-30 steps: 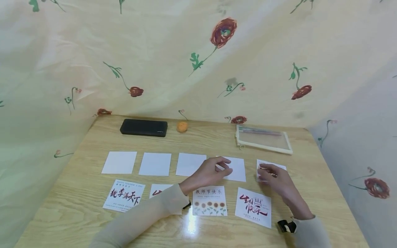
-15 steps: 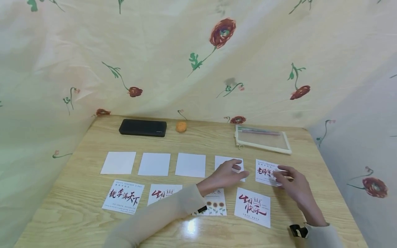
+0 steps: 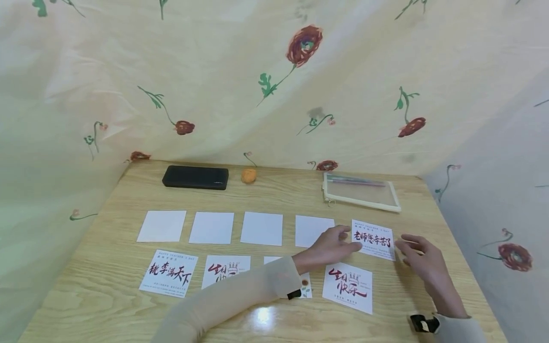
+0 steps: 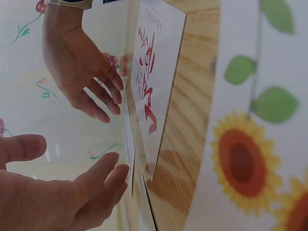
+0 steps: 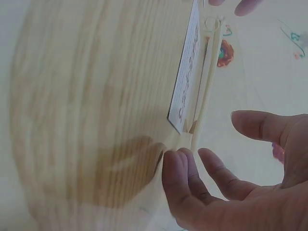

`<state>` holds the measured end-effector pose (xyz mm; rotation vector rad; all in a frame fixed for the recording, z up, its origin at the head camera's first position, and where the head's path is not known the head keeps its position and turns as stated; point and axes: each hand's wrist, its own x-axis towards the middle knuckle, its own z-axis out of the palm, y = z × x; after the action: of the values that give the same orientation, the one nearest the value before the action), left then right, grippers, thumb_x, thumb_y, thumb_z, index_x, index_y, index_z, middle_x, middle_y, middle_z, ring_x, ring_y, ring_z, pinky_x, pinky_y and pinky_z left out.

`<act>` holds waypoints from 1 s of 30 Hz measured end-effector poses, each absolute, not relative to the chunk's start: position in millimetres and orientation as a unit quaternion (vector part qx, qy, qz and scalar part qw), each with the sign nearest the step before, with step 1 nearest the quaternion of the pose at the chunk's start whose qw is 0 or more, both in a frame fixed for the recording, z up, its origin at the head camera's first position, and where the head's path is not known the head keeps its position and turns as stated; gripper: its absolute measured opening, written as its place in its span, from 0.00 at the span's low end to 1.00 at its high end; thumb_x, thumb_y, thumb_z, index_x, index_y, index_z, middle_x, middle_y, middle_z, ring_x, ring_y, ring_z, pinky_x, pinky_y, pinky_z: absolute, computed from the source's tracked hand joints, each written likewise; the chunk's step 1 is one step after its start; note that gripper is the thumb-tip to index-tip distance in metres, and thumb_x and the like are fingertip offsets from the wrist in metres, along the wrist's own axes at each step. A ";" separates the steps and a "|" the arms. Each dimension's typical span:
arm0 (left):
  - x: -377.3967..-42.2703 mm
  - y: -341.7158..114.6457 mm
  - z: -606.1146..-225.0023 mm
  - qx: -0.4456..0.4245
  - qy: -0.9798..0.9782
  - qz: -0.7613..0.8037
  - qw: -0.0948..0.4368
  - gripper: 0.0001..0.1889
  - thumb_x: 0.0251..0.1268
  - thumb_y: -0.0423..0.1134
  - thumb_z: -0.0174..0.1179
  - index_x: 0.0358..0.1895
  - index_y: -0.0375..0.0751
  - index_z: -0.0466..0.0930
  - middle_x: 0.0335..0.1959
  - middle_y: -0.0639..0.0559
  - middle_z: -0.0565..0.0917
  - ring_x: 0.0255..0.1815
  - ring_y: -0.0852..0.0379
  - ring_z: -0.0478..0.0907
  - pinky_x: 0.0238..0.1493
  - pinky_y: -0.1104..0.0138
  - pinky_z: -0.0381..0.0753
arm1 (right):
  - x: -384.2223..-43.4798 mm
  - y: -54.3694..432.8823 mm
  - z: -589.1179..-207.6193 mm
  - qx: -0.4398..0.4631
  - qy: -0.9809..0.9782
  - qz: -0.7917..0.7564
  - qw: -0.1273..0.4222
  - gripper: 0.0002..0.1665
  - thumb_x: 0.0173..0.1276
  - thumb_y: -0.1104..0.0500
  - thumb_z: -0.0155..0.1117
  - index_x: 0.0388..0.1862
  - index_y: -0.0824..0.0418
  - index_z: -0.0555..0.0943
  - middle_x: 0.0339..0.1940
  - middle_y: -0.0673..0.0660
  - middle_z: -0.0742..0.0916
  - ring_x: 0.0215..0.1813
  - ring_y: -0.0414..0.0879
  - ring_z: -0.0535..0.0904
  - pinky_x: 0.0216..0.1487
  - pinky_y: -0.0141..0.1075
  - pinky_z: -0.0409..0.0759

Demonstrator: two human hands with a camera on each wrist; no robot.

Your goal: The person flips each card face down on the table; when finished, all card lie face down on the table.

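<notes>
At the right end of the back row lies a white card with red lettering [image 3: 372, 239], face up on the table. My left hand [image 3: 328, 247] is at its left side, over the edge of a blank white card [image 3: 310, 230]; whether it touches either cannot be told. My right hand [image 3: 422, 257] hovers just beyond the card's right edge, fingers loosely bent and holding nothing. In the left wrist view the left thumb [image 4: 21, 147] and fingers stand apart with nothing between them. The right wrist view shows the right hand [image 5: 236, 187] apart from the lettered card [image 5: 186, 72].
Three blank cards [image 3: 261, 228] continue the back row leftward. In front lie a lettered card [image 3: 168, 272], two birthday cards [image 3: 348, 288] and a sunflower card [image 3: 305, 288] partly under the left sleeve. Behind are a black case [image 3: 195, 177], an orange lump [image 3: 249, 176] and a clear zip pouch [image 3: 361, 193].
Both hands have moved to the right. My right hand has come off the lettered card, baring its whole face, and my left hand has moved from the blank cards toward that card's left edge.
</notes>
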<state>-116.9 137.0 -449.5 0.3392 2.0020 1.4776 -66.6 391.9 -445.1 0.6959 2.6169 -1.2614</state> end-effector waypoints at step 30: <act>-108.7 163.8 -443.8 0.085 0.787 0.539 0.287 0.32 0.72 0.54 0.64 0.76 0.53 0.71 0.71 0.49 0.79 0.67 0.49 0.80 0.66 0.59 0.82 | -67.4 382.5 -448.8 0.248 0.859 -0.442 0.079 0.39 0.84 0.48 0.52 0.80 0.72 0.59 0.74 0.77 0.69 0.47 0.37 0.82 0.44 0.21 0.85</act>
<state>-108.7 163.8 -443.8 0.2280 2.1019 1.4407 -67.4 382.5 -448.8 0.7418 2.5699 -1.3231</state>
